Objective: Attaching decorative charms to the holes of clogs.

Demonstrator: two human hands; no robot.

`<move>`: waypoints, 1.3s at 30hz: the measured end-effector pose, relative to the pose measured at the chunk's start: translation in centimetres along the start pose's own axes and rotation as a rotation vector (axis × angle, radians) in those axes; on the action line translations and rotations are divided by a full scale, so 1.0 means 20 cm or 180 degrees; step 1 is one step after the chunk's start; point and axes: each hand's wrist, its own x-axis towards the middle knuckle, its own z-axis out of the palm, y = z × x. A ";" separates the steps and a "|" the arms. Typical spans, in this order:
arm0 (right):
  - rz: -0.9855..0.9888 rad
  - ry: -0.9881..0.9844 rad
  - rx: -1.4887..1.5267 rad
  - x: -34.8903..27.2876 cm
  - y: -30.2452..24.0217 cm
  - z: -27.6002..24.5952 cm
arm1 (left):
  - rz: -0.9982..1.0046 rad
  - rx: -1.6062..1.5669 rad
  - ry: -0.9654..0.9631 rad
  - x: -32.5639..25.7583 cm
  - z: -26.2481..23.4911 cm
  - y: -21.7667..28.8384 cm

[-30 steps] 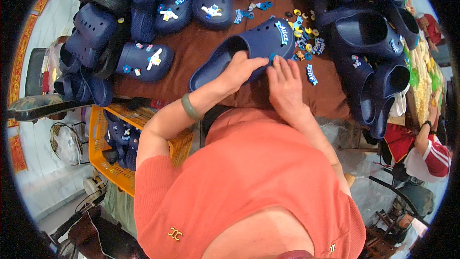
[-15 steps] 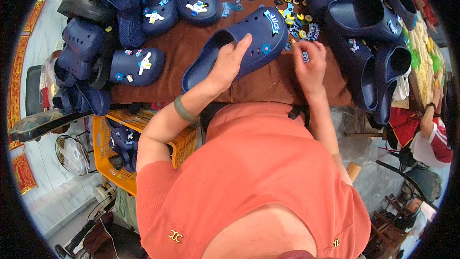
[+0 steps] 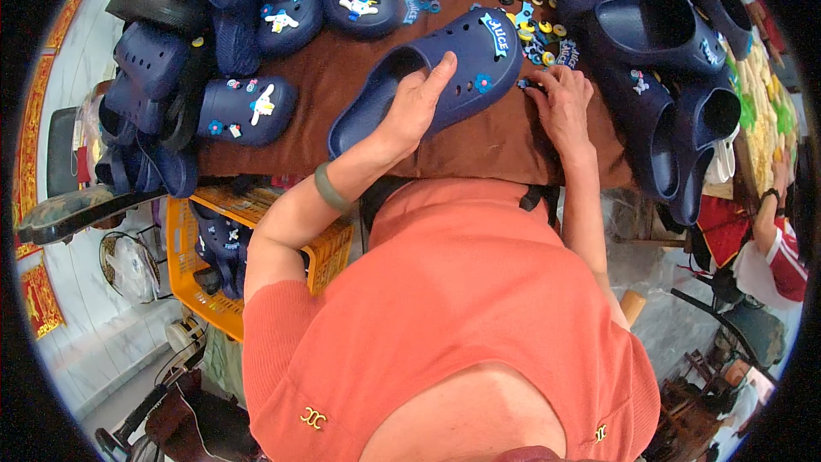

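Navy-blue foam clog (image 3: pixel 445 77) with round holes across its toe is lying slantwise just above the middle of the frame, on the brown cloth-covered table (image 3: pixel 342 94). The left hand (image 3: pixel 416 107) is closing around its lower side near the heel opening, fingers curling over the upper and the thumb tucked beneath, so the shoe is sitting clamped in that grip with its toe pointing to the upper right. A green bangle (image 3: pixel 329 188) is circling the wrist below it.

The right hand (image 3: pixel 562 103) is resting just right of the clog's toe, fingertips pressing down together on a small blue charm (image 3: pixel 523 83) at the edge of a scatter of little coloured shoe charms (image 3: pixel 539 34); whether it is actually pinching the piece I cannot tell.

Another navy clog decorated with a white character charm (image 3: pixel 248 109) is lying at the left of the frame, well apart from the held one. A pile of plain navy clogs (image 3: pixel 667 43) is filling the upper right. An orange plastic crate (image 3: pixel 184 257) is standing under the table's edge at the lower left.
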 end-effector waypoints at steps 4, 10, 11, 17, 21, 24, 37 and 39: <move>0.0056 0.0171 0.0197 0.01 -0.04 -0.02 | -0.0010 0.0078 -0.0050 0.00 -0.02 -0.01; 0.0281 0.0331 0.1420 0.00 -0.13 -0.07 | -0.0045 -0.0098 -0.0035 0.01 -0.02 -0.03; 0.0660 0.0322 0.2099 0.00 -0.20 -0.08 | -0.0041 -0.0098 -0.0028 0.02 -0.02 -0.03; -0.0523 0.0809 0.2048 0.06 -0.45 -0.05 | 0.0022 0.0070 -0.0214 0.04 -0.05 -0.06; -0.1093 0.1140 0.1450 0.05 -0.48 0.02 | 0.0202 0.0072 -0.0165 0.04 -0.05 -0.08; -0.1198 0.1064 0.1064 0.02 -0.50 -0.02 | 0.0318 0.0326 -0.0099 0.03 -0.05 -0.07; -0.1089 -0.0297 0.0594 -0.03 -0.51 -0.12 | 0.0969 0.2056 0.0354 0.01 -0.07 -0.13; -0.1102 -0.0362 0.0618 -0.02 -0.51 -0.11 | 0.0986 0.2362 0.0374 0.00 -0.07 -0.11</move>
